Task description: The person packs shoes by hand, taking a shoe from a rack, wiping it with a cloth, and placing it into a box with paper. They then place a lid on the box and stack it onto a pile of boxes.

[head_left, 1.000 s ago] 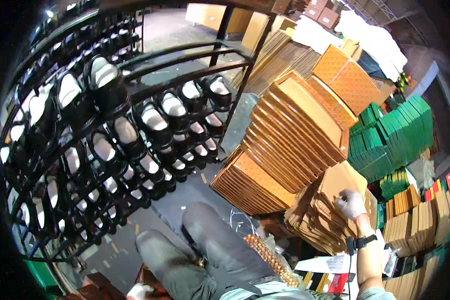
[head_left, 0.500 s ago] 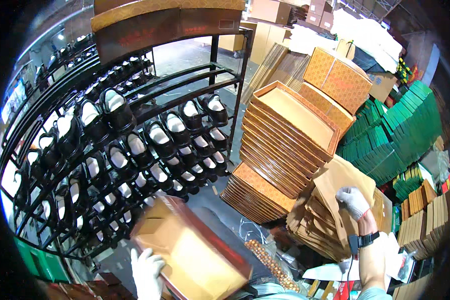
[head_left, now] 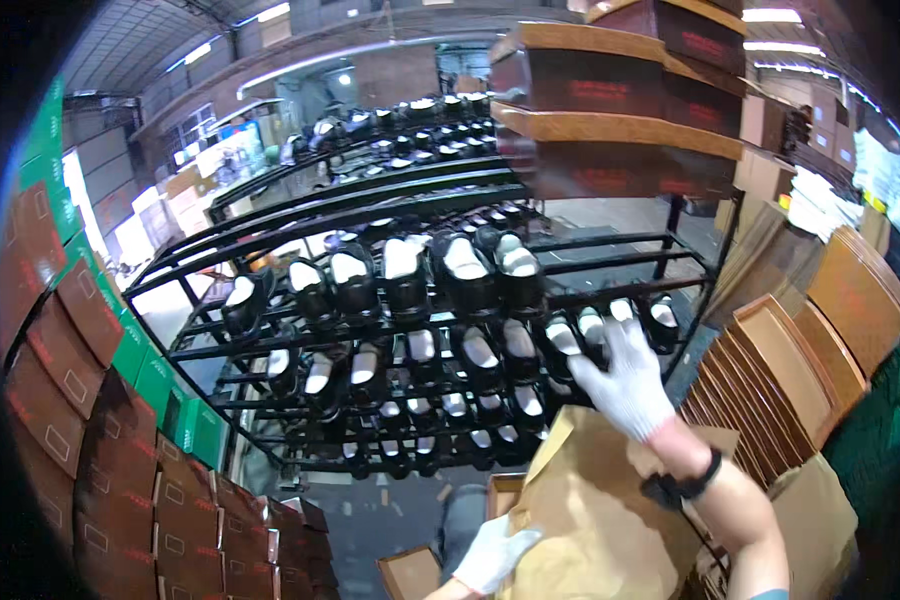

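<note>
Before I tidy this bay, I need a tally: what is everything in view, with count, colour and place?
Paper: count unclear, brown, lower centre and right
Box: one, tan inside, partly under the paper
Carton: one, tan inside, bottom edge
Rack: at least one, black, centre
Shoes: dozens, black with pale insoles, on the rack
Dark boxes: several, brown with gold rims, top, right of centre
Stacked boxes: many, reddish brown, left
Green boxes: several, green, left
Nested trays: many, orange-brown, right
White bundles: count unclear, white, upper right
Lights: several, white, ceiling
Wristband: one, black, right wrist
Left hand: one, white-gloved, at the paper's left edge
Right hand: one, white-gloved, before the shoes
</note>
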